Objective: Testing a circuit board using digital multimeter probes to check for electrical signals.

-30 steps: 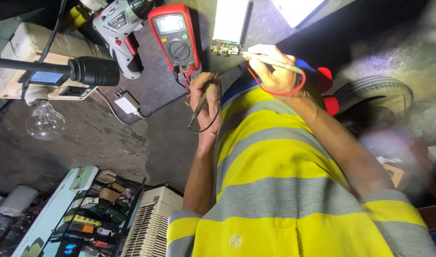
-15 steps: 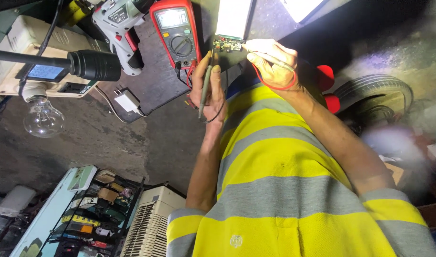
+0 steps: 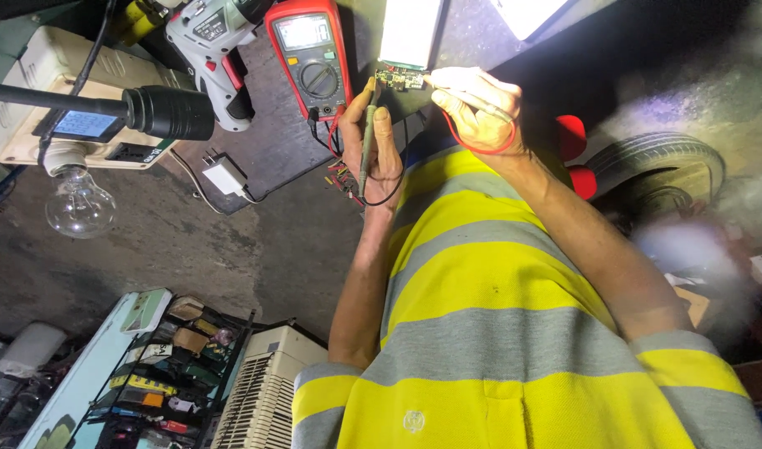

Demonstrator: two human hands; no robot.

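Both probes are already down on the small circuit board (image 3: 400, 80), which lies on the tabletop (image 3: 231, 241) just beside the red multimeter (image 3: 310, 54). The left hand (image 3: 379, 150) grips the dark probe (image 3: 366, 137); the right hand (image 3: 479, 112) pinches the red-lead probe (image 3: 447, 83). A reading looks under way. No containers nearby.

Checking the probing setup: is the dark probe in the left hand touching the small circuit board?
Cannot tell. In the head view the dark probe in the left hand points at the small circuit board, but its tip is too small to judge.
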